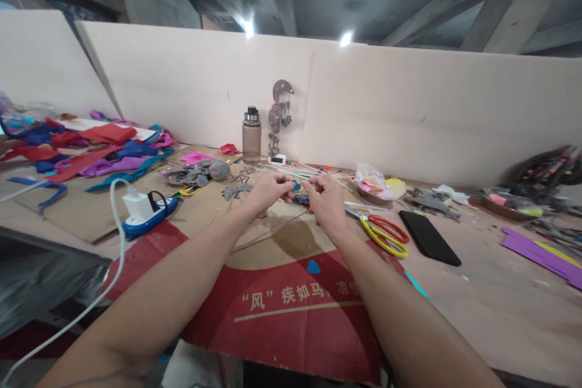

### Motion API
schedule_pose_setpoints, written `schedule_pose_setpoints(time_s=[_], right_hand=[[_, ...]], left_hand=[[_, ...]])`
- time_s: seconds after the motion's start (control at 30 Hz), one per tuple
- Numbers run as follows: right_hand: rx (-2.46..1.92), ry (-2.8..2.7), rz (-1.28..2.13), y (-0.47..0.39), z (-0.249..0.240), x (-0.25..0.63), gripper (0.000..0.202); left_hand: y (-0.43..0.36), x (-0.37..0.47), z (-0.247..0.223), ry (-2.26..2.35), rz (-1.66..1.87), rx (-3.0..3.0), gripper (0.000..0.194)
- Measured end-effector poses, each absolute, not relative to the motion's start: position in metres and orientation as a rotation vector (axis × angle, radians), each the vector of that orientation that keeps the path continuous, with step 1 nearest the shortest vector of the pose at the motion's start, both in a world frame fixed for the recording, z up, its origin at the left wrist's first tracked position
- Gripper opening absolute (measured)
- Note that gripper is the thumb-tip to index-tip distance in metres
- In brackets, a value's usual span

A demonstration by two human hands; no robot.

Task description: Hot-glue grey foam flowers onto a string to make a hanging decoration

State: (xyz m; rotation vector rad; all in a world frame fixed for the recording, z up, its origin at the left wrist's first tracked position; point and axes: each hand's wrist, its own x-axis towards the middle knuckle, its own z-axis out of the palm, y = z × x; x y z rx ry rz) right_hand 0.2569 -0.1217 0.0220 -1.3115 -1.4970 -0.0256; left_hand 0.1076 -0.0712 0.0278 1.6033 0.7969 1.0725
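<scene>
Over the cardboard [291, 242], my left hand [271, 191] pinches a small teal piece [296, 185] that looks like felt or cloth. My right hand [325, 199] is closed at the piece's right side, thumb and fingertips together. Whether it grips the same piece or something finer, I cannot tell. Below my hands, a blue heart-shaped piece [313, 267] lies on the printed red part of the cardboard. Right of my right hand are scissors [386, 236] with red and yellow handles. A dark item [301, 199] behind my fingers is partly hidden.
A black phone [430, 237] lies right of the scissors. At left are coloured cloth scraps [109, 133] and a blue power strip [150, 218] with a white cable. A bottle [251, 136] and a grey hanging ornament [282, 112] stand by the white partition [386, 109].
</scene>
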Motion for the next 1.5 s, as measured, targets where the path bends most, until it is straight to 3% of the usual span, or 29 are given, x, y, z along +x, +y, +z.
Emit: schedule_pose_setpoints(time_s=[1.13, 1.5], right_hand=[[-1.360, -1.595, -0.006, -0.1274, 0.0243, 0.2553, 0.040], [-1.290, -1.487, 0.221, -0.1278, 0.0256, 0.2542, 0.031]], left_hand=[[-0.0779, 0.1058, 0.0326, 0.693, 1.047, 1.600, 0.011], [-0.0781, 0.1049, 0.0323, 0.724, 1.117, 1.636, 0.009]])
